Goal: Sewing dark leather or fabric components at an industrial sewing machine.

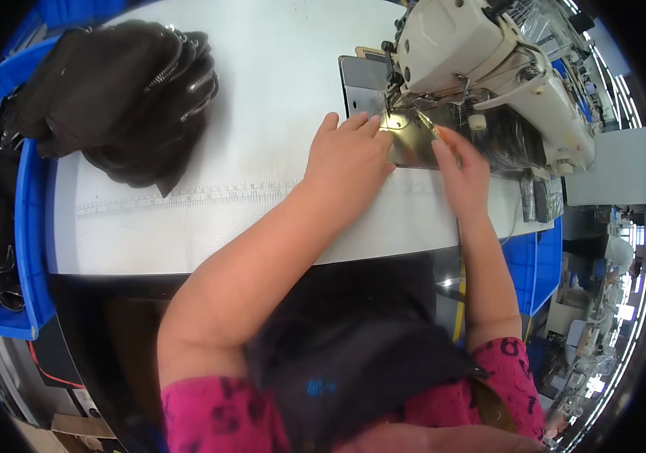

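My left hand (349, 155) lies palm down at the front left of the sewing machine's metal plate (413, 153), fingers stretched out and somewhat spread. Whatever may be under the palm is hidden. Just right of the needle area, my right hand (464, 170) pinches a slim, shiny, pointed metal tool (428, 122); its exact kind is too small to make out. The tool's tip points up and left toward the presser foot (393, 104). A lamp lights the plate between both hands. The white sewing machine (451, 49) stands above them at the upper right.
A pile of black fabric pieces with zippers (134, 98) rests on the white table (262, 83) at the left. Beside it, a blue bin (33, 226) holds more black pieces. Another blue bin (523, 264) sits below the table's right side. A printed ruler scale (209, 195) crosses the tabletop.
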A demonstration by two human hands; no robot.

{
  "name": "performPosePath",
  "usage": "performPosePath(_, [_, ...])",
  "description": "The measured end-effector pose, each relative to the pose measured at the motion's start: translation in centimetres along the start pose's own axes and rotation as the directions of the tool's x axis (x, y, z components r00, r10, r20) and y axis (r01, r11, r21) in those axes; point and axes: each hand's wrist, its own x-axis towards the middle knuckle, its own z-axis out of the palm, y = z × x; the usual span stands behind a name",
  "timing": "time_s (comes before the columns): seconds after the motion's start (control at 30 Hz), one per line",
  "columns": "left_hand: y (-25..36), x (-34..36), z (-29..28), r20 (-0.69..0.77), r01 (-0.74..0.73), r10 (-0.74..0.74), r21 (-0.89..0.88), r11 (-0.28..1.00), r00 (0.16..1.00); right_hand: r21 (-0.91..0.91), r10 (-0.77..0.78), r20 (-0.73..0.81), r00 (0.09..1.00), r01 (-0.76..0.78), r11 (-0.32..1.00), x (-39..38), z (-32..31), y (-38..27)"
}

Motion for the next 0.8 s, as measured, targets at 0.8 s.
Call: performPosePath(0.8, [0.2, -0.2, 0.3, -0.003, 0.012, -0.012, 0.046, 0.999, 1.000, 0.014, -0.070, -0.034, 0.997, 0.070, 0.997, 1.3, 2.1, 0.1])
